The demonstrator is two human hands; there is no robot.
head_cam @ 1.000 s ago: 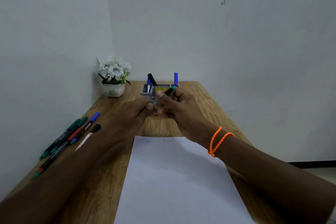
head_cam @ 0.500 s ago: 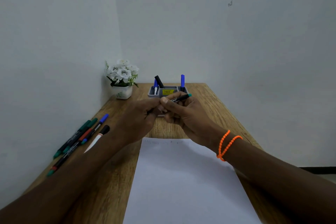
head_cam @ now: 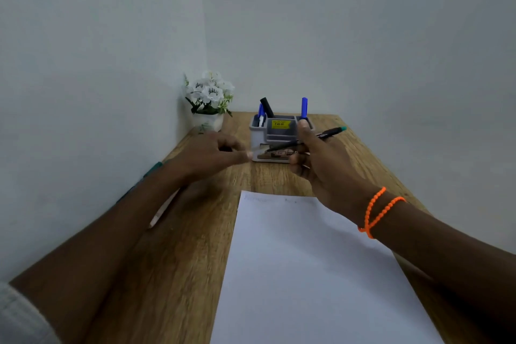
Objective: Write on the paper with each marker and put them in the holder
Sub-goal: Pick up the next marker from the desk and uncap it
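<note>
The right hand [head_cam: 321,165], an orange bead bracelet [head_cam: 377,211] at its wrist, grips a thin black marker with a green end [head_cam: 329,133], held nearly level above the desk in front of the holder, green end pointing right. The left hand [head_cam: 212,153] is blurred, just left of the marker's near end; fingers look pinched together, but whether they hold a cap, I cannot tell. The grey holder [head_cam: 279,131] stands at the far end of the wooden desk [head_cam: 178,260], with two blue markers [head_cam: 304,107] and a black one [head_cam: 266,107] upright in it; the right hand covers its right front corner. White paper [head_cam: 307,274] lies near, partly under the right forearm. A pot of white flowers [head_cam: 208,103] sits in the corner. The left forearm hides most of the markers along the wall; a white one [head_cam: 163,211] shows.
</note>
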